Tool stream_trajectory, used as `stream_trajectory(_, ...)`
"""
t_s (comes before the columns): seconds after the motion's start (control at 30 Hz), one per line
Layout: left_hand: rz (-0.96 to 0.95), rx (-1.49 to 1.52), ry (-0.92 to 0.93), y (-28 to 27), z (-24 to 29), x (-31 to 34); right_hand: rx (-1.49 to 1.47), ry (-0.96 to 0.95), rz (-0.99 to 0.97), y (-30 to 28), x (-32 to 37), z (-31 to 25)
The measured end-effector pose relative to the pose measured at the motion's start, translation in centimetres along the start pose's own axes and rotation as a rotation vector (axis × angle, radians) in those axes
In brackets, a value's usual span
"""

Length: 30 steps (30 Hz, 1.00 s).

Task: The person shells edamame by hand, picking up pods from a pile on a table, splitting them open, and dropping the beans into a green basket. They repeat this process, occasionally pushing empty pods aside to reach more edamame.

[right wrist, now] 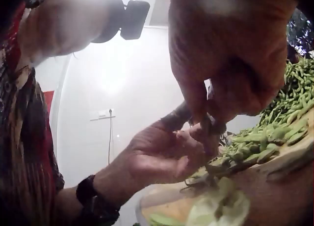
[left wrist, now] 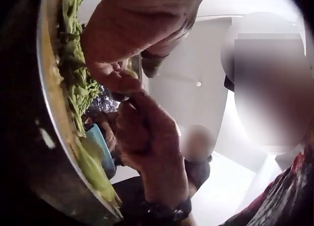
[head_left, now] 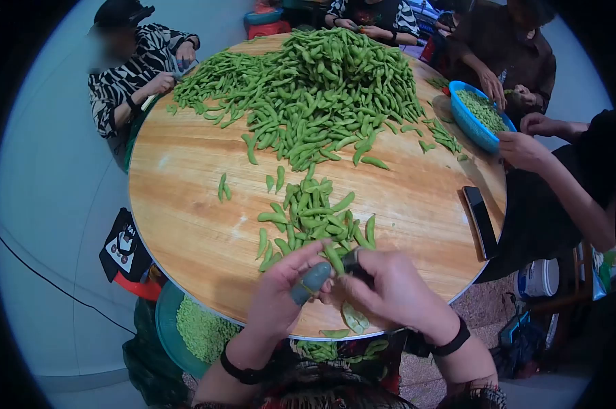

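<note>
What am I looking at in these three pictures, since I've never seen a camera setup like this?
There is no robot: one person works with two hands. The large picture comes from a camera on their head, looking down; the other two come from cameras on the left and right wrists.

On the round wooden table lie a big heap of green pods, a smaller pile nearer the person and a phone.

The right hand pinches a green pod. The left hand is right beside it; whether it grips too, I cannot tell.
</note>
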<state>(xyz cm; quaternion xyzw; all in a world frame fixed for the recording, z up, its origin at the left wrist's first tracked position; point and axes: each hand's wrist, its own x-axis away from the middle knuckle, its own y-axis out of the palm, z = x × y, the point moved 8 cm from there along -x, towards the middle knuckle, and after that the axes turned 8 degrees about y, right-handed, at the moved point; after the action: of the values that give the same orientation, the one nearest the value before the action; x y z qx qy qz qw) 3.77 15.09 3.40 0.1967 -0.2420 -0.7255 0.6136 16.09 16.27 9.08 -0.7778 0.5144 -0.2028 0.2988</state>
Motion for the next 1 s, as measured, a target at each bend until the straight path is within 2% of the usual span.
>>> stream_trajectory(0.03,0.005,-0.003,0.005,-0.2,0.0,0.0,-0.002,-0.006,-0.004,0.1,0.3,-0.2)
stream_trajectory(0.1,-0.034,0.145,-0.153,0.0,-1.3,0.3,-0.245,0.057,-0.114,0.8,0.6,-0.2)
stream_trajectory(0.13,-0.023,0.139,-0.152,-0.3,-1.7,0.3,-0.355,0.046,-0.157,1.4,0.8,0.3)
stream_trajectory(0.17,-0.008,0.169,-0.100,-0.6,-1.8,0.3,-0.361,0.043,-0.164,1.6,1.0,0.4)
stream_trajectory(0.23,0.016,0.198,-0.046,-0.4,-1.7,0.3,-0.694,0.240,-0.318,2.9,1.3,1.7)
stream_trajectory(0.27,0.079,0.110,0.034,-0.3,-0.9,0.3,-0.699,0.240,-0.327,3.1,1.4,2.0)
stream_trajectory(0.3,0.141,0.021,0.114,-0.5,-0.3,0.3,-0.848,0.278,-0.398,3.8,1.6,2.4)
stream_trajectory(0.33,0.152,0.018,0.114,-0.4,-0.5,0.3,-0.998,0.319,-0.470,4.4,1.8,2.5)
stream_trajectory(0.43,0.199,-0.092,0.209,-0.8,-0.3,0.5,-1.037,0.396,-0.491,4.9,1.9,3.0)
stream_trajectory(0.5,0.199,-0.281,0.250,-0.6,0.4,0.6,-1.068,0.393,-0.524,5.0,1.8,3.1)
stream_trajectory(0.67,0.234,-0.382,0.303,0.2,0.9,0.9,-1.109,0.389,-0.558,5.6,1.8,3.6)
stream_trajectory(0.73,0.248,-0.406,0.314,0.4,0.8,1.0,-0.972,0.334,-0.459,5.4,1.5,4.1)
stream_trajectory(0.83,0.178,-0.512,0.353,0.5,1.0,1.0,-1.124,0.447,-0.466,5.9,2.0,3.9)
stream_trajectory(0.87,0.084,-0.499,0.342,0.3,0.7,0.7,-1.126,0.450,-0.462,5.8,2.1,3.7)
stream_trajectory(0.9,-0.010,-0.486,0.330,0.3,0.3,0.4,-1.254,0.490,-0.495,6.0,2.3,3.3)
stream_trajectory(0.93,-0.015,-0.485,0.324,-0.2,0.1,0.2,-1.384,0.529,-0.526,6.4,2.6,3.0)
stream_trajectory(1.0,-0.145,-0.271,0.332,0.1,-0.3,0.1,-1.422,0.498,-0.528,6.5,2.4,2.6)
